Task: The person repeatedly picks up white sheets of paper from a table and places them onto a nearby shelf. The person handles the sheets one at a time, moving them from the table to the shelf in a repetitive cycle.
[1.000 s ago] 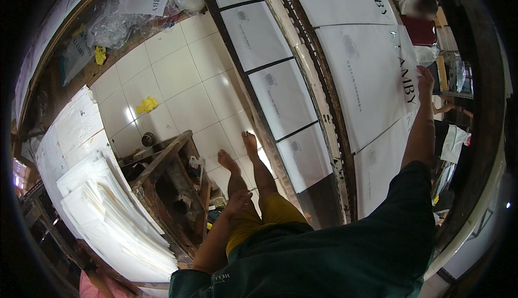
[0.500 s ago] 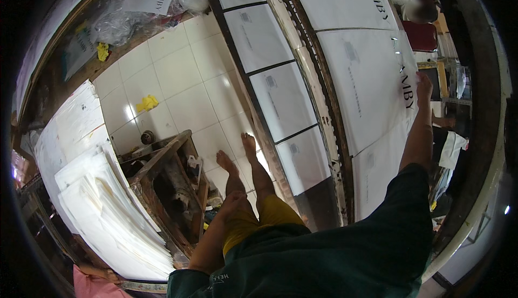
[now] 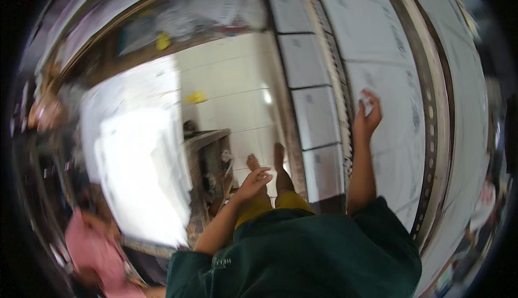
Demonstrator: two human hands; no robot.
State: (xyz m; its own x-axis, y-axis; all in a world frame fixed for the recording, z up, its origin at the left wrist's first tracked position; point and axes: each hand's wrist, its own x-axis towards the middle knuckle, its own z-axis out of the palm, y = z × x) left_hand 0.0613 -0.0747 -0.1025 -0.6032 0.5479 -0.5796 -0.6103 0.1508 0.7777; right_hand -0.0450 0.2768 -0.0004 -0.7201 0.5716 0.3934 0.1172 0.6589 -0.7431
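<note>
Over the white printed sheets (image 3: 386, 77) on the long table, my right hand (image 3: 369, 117) is raised with its fingers curled toward the thumb. A small whitish patch shows inside the curl; blur hides whether it is a held scrap or the sheet behind. My left hand (image 3: 253, 185) hangs in front of my yellow shorts, loosely bent, fingers a little apart and nothing visible in it. To its left lies a stack of white sheets (image 3: 141, 174), over-bright in the light.
A wooden stand (image 3: 208, 139) is between the stack and my legs. Yellow scraps (image 3: 196, 97) lie on the tiled floor (image 3: 226, 82). Clear plastic (image 3: 178, 20) is heaped at the back. A person in pink (image 3: 97, 249) is at lower left. Another sheet-covered table (image 3: 464, 109) runs along the right.
The view has swung right and blurred. My right hand has come in from the sheets' far edge, its fingers now curled. My left hand has lifted away from my thigh.
</note>
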